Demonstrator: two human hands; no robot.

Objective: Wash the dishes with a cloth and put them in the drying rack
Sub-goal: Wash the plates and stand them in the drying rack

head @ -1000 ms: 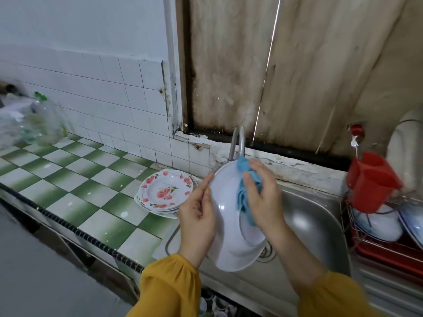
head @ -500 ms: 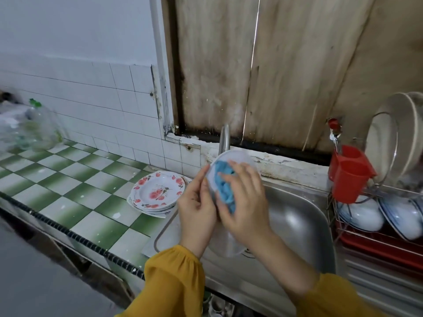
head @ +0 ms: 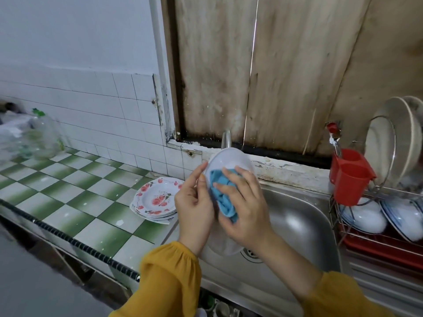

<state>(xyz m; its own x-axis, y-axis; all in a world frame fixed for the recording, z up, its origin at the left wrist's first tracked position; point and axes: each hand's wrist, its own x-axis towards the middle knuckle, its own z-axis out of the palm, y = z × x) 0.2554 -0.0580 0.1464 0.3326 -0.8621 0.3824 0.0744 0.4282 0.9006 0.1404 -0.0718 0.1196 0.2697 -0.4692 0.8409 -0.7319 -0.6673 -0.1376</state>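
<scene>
Over the sink (head: 297,216), the bowl (head: 229,159) half hides, seemingly, a tap (head: 226,139).

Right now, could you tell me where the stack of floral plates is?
In the head view, the stack of floral plates sits on the green checked counter, just left of the sink and beside the left hand.

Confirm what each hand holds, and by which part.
Left hand grips the white dish by its left rim; right hand holds the bunched blue cloth against the dish's face.
</scene>
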